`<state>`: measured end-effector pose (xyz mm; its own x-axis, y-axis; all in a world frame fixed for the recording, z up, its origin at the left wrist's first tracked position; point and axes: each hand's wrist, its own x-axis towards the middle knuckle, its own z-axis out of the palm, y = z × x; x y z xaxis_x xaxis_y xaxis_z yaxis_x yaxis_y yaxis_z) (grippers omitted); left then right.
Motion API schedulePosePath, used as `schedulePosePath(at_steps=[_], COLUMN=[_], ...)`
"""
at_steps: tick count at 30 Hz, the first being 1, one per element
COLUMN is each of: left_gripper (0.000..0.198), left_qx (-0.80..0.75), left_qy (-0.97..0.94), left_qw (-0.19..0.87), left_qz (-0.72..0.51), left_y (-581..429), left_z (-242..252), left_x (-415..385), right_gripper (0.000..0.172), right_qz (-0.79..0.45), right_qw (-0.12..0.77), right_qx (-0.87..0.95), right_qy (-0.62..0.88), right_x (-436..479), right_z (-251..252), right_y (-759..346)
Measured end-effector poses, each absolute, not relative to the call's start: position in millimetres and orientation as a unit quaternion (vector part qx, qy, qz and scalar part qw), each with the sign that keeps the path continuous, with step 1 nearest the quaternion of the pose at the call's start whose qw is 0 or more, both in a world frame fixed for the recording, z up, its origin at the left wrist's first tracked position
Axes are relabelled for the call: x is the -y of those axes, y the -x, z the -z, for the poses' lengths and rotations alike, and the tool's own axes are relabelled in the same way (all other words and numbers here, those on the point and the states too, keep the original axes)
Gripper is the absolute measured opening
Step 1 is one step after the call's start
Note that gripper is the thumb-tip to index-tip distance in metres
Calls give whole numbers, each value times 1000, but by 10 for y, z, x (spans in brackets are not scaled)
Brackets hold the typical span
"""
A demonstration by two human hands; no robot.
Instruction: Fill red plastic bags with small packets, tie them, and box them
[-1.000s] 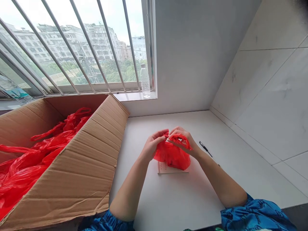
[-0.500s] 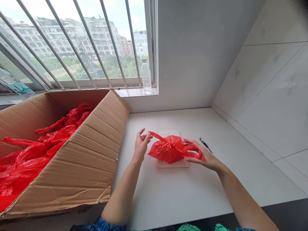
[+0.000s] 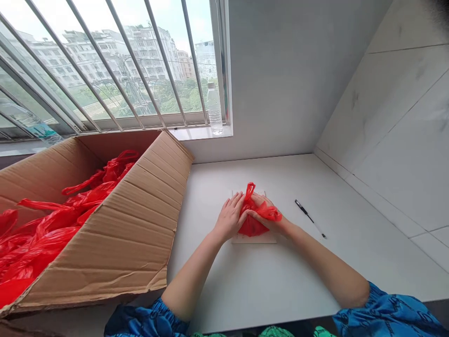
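A tied red plastic bag (image 3: 253, 228) with its contents hidden sits over a pale notebook (image 3: 257, 240) on the white tabletop. My left hand (image 3: 229, 216) presses against the bag's left side, fingers together and pointing away from me. From the right, my right hand (image 3: 264, 213) cups the bag, its fingers partly behind the plastic. Between the two hands the bag is squeezed together. One handle loop stands up at the top, and another part of the bag lies over my right hand.
A large open cardboard box (image 3: 115, 229) on the left holds several red plastic bags (image 3: 52, 224). To the right lies a black-and-clear pen (image 3: 310, 218). A clear bottle (image 3: 214, 110) stands on the windowsill, and another bottle (image 3: 47, 133) leans behind the box.
My left hand has moved right, from the handle loop onto the bag's side. My right hand has closed in from the right. The bag is now gathered narrower between both hands.
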<state>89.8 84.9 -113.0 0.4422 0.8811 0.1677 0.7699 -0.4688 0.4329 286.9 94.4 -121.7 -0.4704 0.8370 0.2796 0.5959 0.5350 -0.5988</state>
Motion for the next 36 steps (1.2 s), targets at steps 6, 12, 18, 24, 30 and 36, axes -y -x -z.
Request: schedulePosePath(at_steps=[6, 12, 18, 24, 30, 36], left_gripper=[56, 57, 58, 58, 56, 45], left_qx=[-496, -511, -511, -515, -510, -516], left_qy=[-841, -838, -839, -837, -833, -816], left_qw=[106, 101, 98, 109, 130, 161], left_qz=[-189, -163, -159, -151, -171, -205], left_y=[-901, -948, -945, -950, -960, -927], left_z=[1370, 1386, 1464, 1462, 1455, 1382], left_x=[-846, -842, -861, -856, -860, -660], right_gripper=[65, 65, 65, 62, 62, 47], right_qz=[-177, -160, -163, -169, -159, -115], right_qw=[256, 236, 225, 214, 211, 268], right_qx=[837, 846, 853, 848, 849, 854], right_qy=[451, 451, 442, 454, 458, 431], right_x=[-924, -951, -972, -961, -943, -884], right_z=[1402, 1511, 1585, 1539, 1568, 1561], right_y=[-2861, -2869, -2876, -2860, -2832, -2895])
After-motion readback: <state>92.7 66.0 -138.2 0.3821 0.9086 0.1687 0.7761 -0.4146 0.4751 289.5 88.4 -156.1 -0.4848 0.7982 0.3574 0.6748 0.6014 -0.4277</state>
